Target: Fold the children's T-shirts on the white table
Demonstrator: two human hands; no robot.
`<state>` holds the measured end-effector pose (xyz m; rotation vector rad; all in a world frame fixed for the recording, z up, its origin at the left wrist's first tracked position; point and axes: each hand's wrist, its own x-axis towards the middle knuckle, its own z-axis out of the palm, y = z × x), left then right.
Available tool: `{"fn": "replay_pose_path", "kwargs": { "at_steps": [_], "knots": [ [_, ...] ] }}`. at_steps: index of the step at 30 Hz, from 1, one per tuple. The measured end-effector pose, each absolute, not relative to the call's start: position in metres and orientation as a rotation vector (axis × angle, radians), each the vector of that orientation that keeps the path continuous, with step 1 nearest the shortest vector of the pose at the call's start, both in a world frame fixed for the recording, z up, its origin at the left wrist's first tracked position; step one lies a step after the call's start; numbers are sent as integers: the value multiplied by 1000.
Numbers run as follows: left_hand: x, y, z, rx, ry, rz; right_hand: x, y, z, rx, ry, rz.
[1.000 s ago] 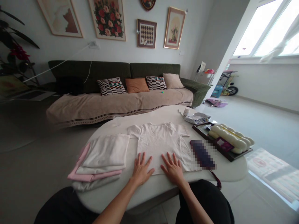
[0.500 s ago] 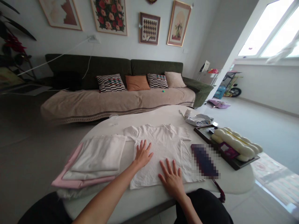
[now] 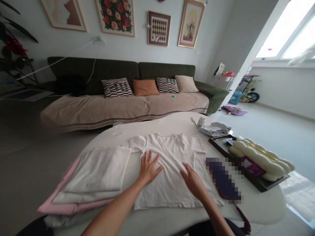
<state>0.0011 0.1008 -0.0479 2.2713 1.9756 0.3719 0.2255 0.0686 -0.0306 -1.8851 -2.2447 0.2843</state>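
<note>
At left, the folded cloth pile (image 3: 98,170) is already done on the white table (image 3: 265,206). My left hand (image 3: 149,168) is open, fingers spread upon the white T-shirt (image 3: 169,173), which lies flat, not yet folded. My right hand (image 3: 193,179), loosely open, is over it; contact I cannot tell.

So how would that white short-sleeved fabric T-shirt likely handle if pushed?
The T-shirt is probably floppy, lying flat with soft wrinkles. Its thin look suggests it is light. Pushed, it would likely bunch: creases run beside the left hand.
</note>
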Motion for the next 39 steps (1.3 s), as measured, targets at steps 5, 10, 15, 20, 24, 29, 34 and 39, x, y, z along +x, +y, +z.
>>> {"fn": "replay_pose_path", "kwargs": {
  "at_steps": [5,10,15,20,24,29,34,39],
  "knots": [
    [1,102,-48,2271,2000,391,265,165,-23,-2022,-2132,124],
    [2,104,-49,2287,2051,401,276,214,-37,-2107,-2090,154],
    [3,105,-51,2287,2064,407,287,226,-52,-2215,-2057,235],
    [3,105,-51,2275,2062,418,285,237,-48,-2415,-1836,218],
    [3,105,-51,2266,2061,414,248,251,-39,-2273,-1944,155],
    [3,105,-51,2267,2060,416,213,252,-48,-2106,-2079,231],
    [3,105,-51,2251,2067,417,207,250,-36,-2078,-1993,366],
    [2,104,-53,2260,2052,462,190,216,34,-1751,-2000,401]
  ]
}}
